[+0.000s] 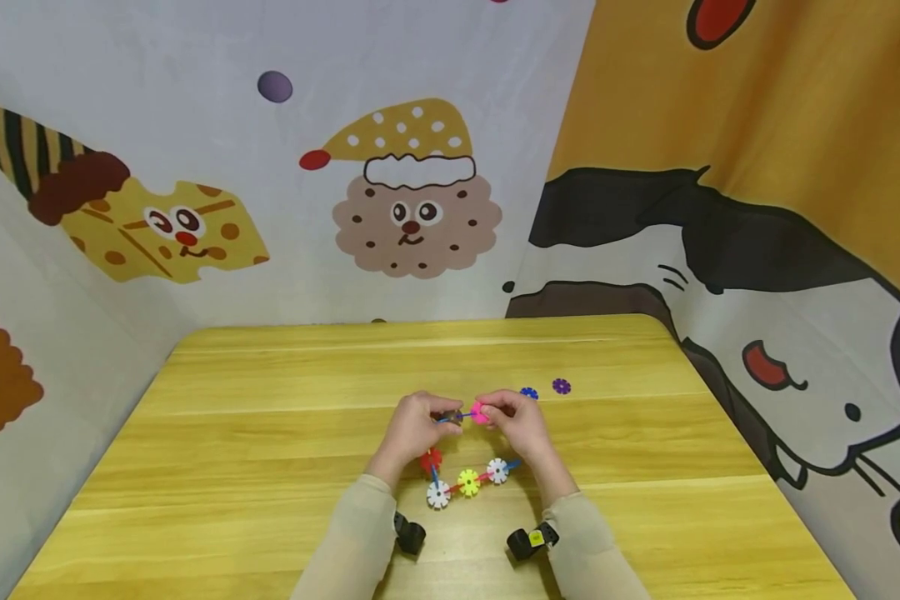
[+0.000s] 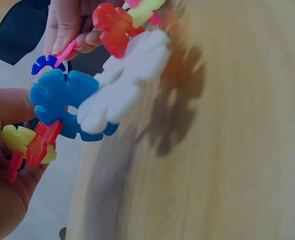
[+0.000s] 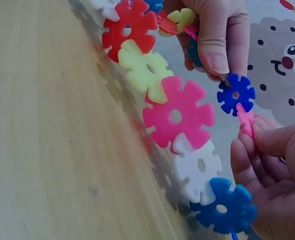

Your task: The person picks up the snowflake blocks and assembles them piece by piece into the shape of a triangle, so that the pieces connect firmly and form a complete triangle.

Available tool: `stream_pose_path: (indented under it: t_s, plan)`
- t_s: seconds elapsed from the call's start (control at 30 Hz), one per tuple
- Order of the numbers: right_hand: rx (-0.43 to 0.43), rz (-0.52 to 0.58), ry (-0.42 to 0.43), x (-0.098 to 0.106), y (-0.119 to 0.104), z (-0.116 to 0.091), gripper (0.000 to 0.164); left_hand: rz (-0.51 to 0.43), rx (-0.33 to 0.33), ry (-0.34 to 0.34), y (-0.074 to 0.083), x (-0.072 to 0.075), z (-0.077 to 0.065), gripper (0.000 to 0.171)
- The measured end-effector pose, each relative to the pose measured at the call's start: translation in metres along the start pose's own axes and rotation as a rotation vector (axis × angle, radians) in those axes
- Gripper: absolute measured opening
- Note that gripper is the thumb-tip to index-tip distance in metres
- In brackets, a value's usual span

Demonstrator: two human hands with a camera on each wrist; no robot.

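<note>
Both hands hold a chain of slotted, flower-shaped plastic discs over the table. My left hand (image 1: 416, 425) pinches the chain near one end, and a dark blue disc (image 3: 236, 95) sticks out beyond its thumb and finger. My right hand (image 1: 521, 427) pinches a pink disc (image 3: 246, 120), whose edge meets the rim of the dark blue one. From the left hand the chain bends down toward the body, through a red disc (image 1: 431, 459), a white disc (image 1: 438, 495) and a yellow disc (image 1: 468, 482), to a blue disc (image 3: 223, 206) at its other end.
Beyond the right hand, a loose blue disc (image 1: 528, 392) and a purple disc (image 1: 562, 386) lie on the wooden table (image 1: 270, 433). A cartoon-printed cloth (image 1: 285, 233) hangs behind the table's back edge. Black wrist cameras (image 1: 410, 534) sit on both sleeves.
</note>
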State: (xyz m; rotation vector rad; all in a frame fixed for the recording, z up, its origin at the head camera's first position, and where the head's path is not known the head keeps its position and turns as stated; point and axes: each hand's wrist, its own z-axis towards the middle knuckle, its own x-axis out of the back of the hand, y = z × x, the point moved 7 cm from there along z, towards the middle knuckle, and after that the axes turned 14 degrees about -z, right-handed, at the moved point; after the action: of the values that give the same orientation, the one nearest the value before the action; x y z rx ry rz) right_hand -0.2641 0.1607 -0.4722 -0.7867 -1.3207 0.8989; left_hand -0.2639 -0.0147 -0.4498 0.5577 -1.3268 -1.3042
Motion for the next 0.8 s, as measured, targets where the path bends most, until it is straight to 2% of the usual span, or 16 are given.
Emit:
stream_pose_path:
  t_s: [0.27, 0.43, 0.57, 0.67, 0.8]
  plan:
    - [0.026, -0.029, 0.007, 0.001, -0.003, 0.002, 0.012, -0.025, 0.002, -0.041, 0.004, 0.003, 0.001, 0.033]
    - [0.033, -0.027, -0.026, -0.002, -0.004, 0.003, 0.010, -0.074, 0.090, -0.107, 0.009, 0.008, 0.004, 0.041]
    - [0.037, -0.002, -0.041, -0.003, -0.006, 0.004, 0.008, -0.080, 0.146, -0.181, 0.011, 0.007, 0.006, 0.043]
    - [0.041, 0.019, -0.039, -0.003, -0.007, 0.003, 0.008, -0.105, 0.167, -0.217, 0.009, 0.004, 0.007, 0.041]
    - [0.045, 0.026, -0.022, -0.003, -0.009, 0.003, 0.009, -0.137, 0.170, -0.232, 0.006, 0.001, 0.008, 0.036]
